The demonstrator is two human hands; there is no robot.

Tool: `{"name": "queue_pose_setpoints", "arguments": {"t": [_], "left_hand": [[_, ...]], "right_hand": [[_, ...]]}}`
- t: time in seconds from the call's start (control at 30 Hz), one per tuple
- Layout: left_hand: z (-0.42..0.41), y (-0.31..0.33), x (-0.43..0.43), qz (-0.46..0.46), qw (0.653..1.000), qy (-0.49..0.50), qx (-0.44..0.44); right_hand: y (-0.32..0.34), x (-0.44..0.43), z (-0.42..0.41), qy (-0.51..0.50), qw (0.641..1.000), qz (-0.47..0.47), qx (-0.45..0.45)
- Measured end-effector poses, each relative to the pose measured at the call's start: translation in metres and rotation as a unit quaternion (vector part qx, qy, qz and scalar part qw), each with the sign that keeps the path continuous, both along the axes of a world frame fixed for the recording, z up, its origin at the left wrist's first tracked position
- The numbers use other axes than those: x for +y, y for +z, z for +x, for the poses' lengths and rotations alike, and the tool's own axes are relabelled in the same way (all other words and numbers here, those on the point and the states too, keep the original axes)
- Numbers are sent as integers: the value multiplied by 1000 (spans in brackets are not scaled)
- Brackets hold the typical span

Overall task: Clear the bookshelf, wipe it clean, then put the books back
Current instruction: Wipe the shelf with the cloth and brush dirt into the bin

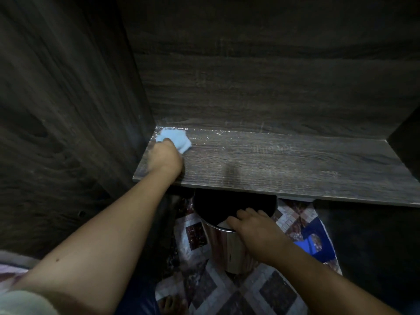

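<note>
The dark wood-grain shelf board holds no books and shows pale dust streaks, thickest along its back edge. My left hand grips a light blue cloth and holds it on the board in the back left corner, beside the left side panel. Below the shelf's front edge, my right hand grips the rim of a shiny metal bin with a dark opening, which sits under the board. No books are in view.
The shelf's left side panel and back panel close in the space, and a right panel stands at the far right. A patterned mat covers the floor beneath. A bare foot shows at the bottom.
</note>
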State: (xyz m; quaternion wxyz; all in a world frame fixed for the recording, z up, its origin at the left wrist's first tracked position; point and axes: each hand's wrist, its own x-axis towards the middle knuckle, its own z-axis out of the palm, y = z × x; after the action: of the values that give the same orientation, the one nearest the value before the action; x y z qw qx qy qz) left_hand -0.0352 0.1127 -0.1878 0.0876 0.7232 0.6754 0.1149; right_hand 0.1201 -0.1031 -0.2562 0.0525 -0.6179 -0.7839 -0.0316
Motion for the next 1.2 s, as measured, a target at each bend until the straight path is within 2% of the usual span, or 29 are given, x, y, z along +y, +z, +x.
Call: {"name": "queue_pose_setpoints", "arguments": {"t": [0.1, 0.17, 0.23, 0.3, 0.37, 0.43, 0.57, 0.67, 0.73, 0.8, 0.83, 0.9, 0.97, 1.07, 1.2], "left_hand": [[10, 4, -18, 13, 995, -64, -75], [9, 7, -19, 100, 987, -68, -101], [1, 12, -8, 208, 976, -53, -43], [-10, 12, 8, 257, 966, -24, 27], [-18, 5, 19, 236, 969, -12, 71], [-18, -5, 24, 173, 981, -8, 90], [-6, -12, 26, 52, 996, 15, 70], [0, -10, 29, 38, 999, 8, 7], [8, -8, 23, 37, 996, -27, -75], [15, 0, 15, 64, 987, -39, -143], [15, 4, 14, 106, 982, -34, -151], [9, 12, 18, 215, 970, -27, -111], [-2, 12, 31, 278, 958, -18, -61], [-10, 4, 45, 247, 969, -1, 21], [-1, -11, 53, 123, 990, -4, 67]], "right_hand": [[-2, 2, -1, 7, 1000, 9, 5], [-1, 3, -2, 7, 1000, 17, 7], [-2, 3, -2, 7, 1000, 27, 8], [-3, 2, -1, 7, 999, 38, 12], [-7, 2, 1, 7, 999, 45, 13], [-10, 1, 4, 6, 999, 51, 14], [-14, 1, 6, 1, 998, 57, 7], [-15, -1, 7, 3, 998, 59, 4], [-16, -3, 9, 7, 998, 56, 3], [-17, -3, 10, 11, 998, 55, 4], [-17, -3, 10, 12, 998, 56, 5], [-16, -2, 10, 16, 998, 61, 11], [-15, -2, 10, 23, 997, 66, 10], [-18, -3, 12, 29, 998, 63, 1], [-22, -6, 16, 23, 998, 58, -2]]}}
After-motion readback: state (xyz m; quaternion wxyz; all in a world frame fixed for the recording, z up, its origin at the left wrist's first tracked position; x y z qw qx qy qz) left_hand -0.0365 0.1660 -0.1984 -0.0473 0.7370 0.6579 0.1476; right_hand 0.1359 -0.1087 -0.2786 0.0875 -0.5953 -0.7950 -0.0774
